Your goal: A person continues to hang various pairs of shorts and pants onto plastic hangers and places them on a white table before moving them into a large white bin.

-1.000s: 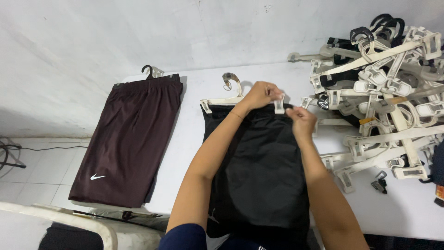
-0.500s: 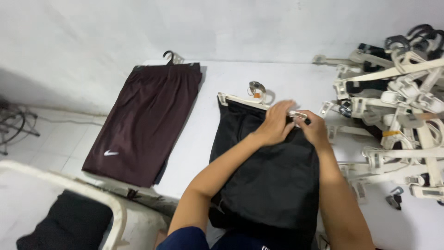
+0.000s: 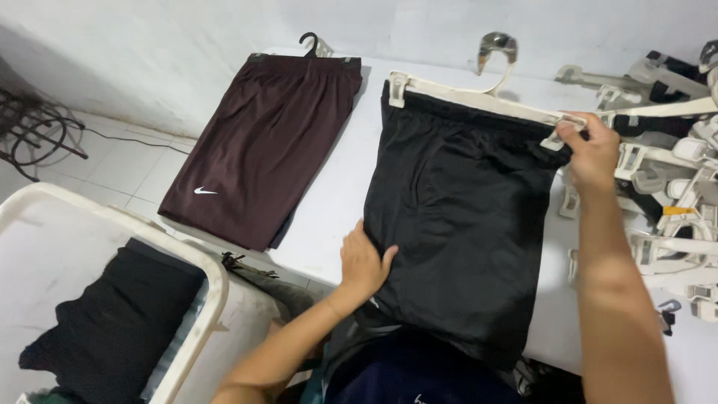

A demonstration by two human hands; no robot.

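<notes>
Shorts [image 3: 464,224]: black, long axis 12–6 | right hand [image 3: 591,153]: pinching hanger [image 3: 486,101] clip, apparently, 1 o'clock | left hand [image 3: 364,263]: flat, 8 o'clock hem, nearer.

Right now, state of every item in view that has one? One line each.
Black fabric shorts: flat on the white table, clipped to a white plastic hanger.
Left hand: pressed on the shorts' lower left edge.
Right hand: pinching the hanger's right clip.
Dark brown shorts: flat, on a black-hooked hanger.
Pile of white clip hangers: tangled.
</notes>
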